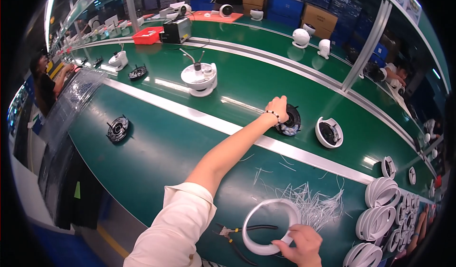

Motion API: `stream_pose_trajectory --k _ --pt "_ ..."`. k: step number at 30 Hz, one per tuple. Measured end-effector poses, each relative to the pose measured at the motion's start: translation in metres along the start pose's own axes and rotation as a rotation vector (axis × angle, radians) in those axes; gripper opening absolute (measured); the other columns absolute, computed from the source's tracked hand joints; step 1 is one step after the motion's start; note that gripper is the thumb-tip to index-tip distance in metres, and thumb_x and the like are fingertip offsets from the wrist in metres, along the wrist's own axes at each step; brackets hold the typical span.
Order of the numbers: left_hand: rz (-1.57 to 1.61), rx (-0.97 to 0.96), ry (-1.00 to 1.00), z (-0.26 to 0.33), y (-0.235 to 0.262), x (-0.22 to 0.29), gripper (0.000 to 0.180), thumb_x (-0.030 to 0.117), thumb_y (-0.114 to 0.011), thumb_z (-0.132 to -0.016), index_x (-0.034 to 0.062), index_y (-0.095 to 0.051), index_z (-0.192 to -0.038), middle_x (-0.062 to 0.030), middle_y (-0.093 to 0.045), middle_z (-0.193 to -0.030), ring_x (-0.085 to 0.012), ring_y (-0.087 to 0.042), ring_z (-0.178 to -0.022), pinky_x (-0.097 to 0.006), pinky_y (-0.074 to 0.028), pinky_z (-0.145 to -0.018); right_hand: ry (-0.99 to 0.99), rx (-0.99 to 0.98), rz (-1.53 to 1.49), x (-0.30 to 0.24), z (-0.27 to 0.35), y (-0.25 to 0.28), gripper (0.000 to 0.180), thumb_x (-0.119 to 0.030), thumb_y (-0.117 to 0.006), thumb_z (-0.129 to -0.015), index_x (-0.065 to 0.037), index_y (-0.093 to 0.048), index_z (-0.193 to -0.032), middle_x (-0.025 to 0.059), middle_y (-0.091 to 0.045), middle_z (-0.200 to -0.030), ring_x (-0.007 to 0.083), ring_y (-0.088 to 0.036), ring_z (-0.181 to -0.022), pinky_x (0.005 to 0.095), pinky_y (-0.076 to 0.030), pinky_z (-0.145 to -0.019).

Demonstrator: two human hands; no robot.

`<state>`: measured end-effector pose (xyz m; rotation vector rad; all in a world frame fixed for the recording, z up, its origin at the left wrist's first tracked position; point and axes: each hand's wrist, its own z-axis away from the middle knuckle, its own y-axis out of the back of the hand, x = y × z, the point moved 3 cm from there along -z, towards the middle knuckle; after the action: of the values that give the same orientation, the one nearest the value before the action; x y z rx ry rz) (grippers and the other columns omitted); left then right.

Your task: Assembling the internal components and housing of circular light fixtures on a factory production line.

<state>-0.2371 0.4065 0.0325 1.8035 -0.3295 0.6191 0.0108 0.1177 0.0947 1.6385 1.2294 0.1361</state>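
My left arm stretches out over the green conveyor belt (237,72). My left hand (278,109) is closed at the left edge of a black round part (293,121); its fingertips are partly hidden. At the near bench, my right hand (301,245) pinches a white plastic ring (251,226) between thumb and fingers. Beside the ring lie open cutting pliers (228,230) with black and yellow handles. A heap of thin white strips (313,203) spreads behind the ring. On the belt, right of my left hand, sits a white housing (328,133) with a black inside.
Stacked white rings (375,222) fill the bench's right end. Another black round part (118,128) lies on the left bench. A white assembly with upright wires (199,79) stands on the belt. Metal posts (368,43) rise beyond the belt. Co-workers sit or stand around the line.
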Motion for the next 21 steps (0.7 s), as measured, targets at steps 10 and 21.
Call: stream_pose_trajectory --k 10,21 --pt "0.527 0.383 -0.213 0.078 0.075 -0.003 0.028 0.003 -0.058 -0.068 -0.0004 -0.048 -0.094 -0.0192 -0.055 -0.087 -0.0329 -0.056 -0.082 -0.037 -0.044 -0.073 0.202 -0.079 0.242 -0.014 -0.019 -0.052 0.048 -0.05 -0.066 -0.059 -0.005 -0.051 -0.065 0.0106 -0.052 -0.067 0.0285 -0.052 -0.075 0.0519 -0.034 -0.08" --pt "1.399 -0.03 0.037 0.114 0.064 -0.015 0.036 -0.007 -0.055 -0.073 -0.0021 -0.037 -0.105 -0.0108 -0.051 -0.102 -0.0143 -0.052 -0.094 -0.026 -0.043 -0.083 -0.178 -0.666 0.199 -0.041 -0.04 -0.071 0.108 -0.055 -0.071 -0.051 0.001 -0.021 -0.129 0.0264 -0.023 -0.128 0.0423 -0.024 -0.118 0.0637 -0.025 -0.084"
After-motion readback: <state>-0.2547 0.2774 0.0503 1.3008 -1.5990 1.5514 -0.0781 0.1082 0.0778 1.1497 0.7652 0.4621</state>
